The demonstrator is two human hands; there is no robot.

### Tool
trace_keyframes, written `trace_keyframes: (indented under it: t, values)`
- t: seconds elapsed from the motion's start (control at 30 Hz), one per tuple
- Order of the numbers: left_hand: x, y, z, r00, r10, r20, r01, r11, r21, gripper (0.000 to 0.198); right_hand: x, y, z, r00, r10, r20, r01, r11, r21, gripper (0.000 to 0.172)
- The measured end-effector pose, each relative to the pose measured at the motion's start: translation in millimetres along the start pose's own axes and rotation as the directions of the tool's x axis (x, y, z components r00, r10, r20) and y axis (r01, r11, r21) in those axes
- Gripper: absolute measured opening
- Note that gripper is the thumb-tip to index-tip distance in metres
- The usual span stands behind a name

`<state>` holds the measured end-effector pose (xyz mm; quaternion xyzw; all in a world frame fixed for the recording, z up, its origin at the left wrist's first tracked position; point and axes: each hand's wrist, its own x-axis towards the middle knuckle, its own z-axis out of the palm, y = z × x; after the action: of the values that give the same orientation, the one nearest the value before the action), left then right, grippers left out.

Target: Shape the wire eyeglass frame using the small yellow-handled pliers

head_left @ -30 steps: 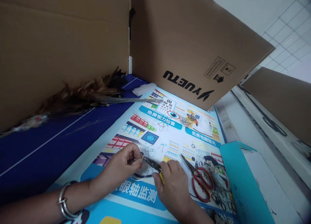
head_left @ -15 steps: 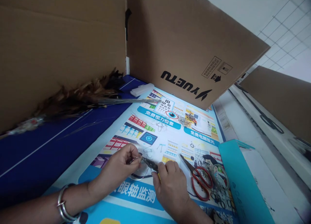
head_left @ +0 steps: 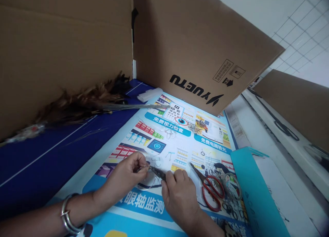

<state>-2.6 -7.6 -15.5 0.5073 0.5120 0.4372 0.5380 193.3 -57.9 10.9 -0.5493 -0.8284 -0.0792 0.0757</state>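
Observation:
My left hand [head_left: 125,180], a silver bangle on its wrist, pinches a small piece of thin wire [head_left: 145,167] over a printed blue poster [head_left: 164,137]. In my right hand [head_left: 180,199] is a pair of small pliers [head_left: 158,173], fingers wrapped round the handles. The plier tips point left and meet the wire at my left fingertips. A loose coil of wire [head_left: 147,185] lies on the poster just under both hands.
Red-handled scissors [head_left: 209,189] and a ring of tape [head_left: 231,186] lie right of my hands among several small wire bits. A feather duster [head_left: 77,105] rests on the blue table at left. Cardboard sheets [head_left: 195,41] stand behind. A teal box [head_left: 254,192] sits at right.
Both hands stay close together on the wire and pliers; my right hand has shifted slightly left and up. The view has drifted a little.

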Motion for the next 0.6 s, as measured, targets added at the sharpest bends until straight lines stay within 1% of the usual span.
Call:
trace_keyframes:
  t: [0.2, 0.37, 0.47, 0.6]
  values:
    - [1.8, -2.8, -0.8, 1.000, -0.002, 0.017, 0.002, 1.000, 0.006, 0.016, 0.8, 0.9, -0.8, 1.000, 0.010, 0.008, -0.010, 1.000, 0.019, 0.016]
    - [3.8, -5.2, -1.5, 0.996, -0.012, 0.089, 0.013, 1.000, -0.011, 0.016, 0.8, 3.9, 0.8, 1.000, 0.006, 0.013, -0.007, 0.997, 0.075, 0.009]
    - [4.4, -6.8, -2.3, 0.993, -0.014, 0.120, 0.017, 1.000, -0.024, 0.017, 0.8, 5.3, 1.8, 1.000, -0.001, 0.002, 0.001, 0.997, 0.079, 0.009]
    - [4.8, -8.3, -2.9, 0.992, -0.022, 0.127, 0.027, 0.999, -0.041, 0.018, 1.1, 6.0, 1.6, 1.000, -0.001, 0.008, 0.001, 0.996, 0.087, 0.009]
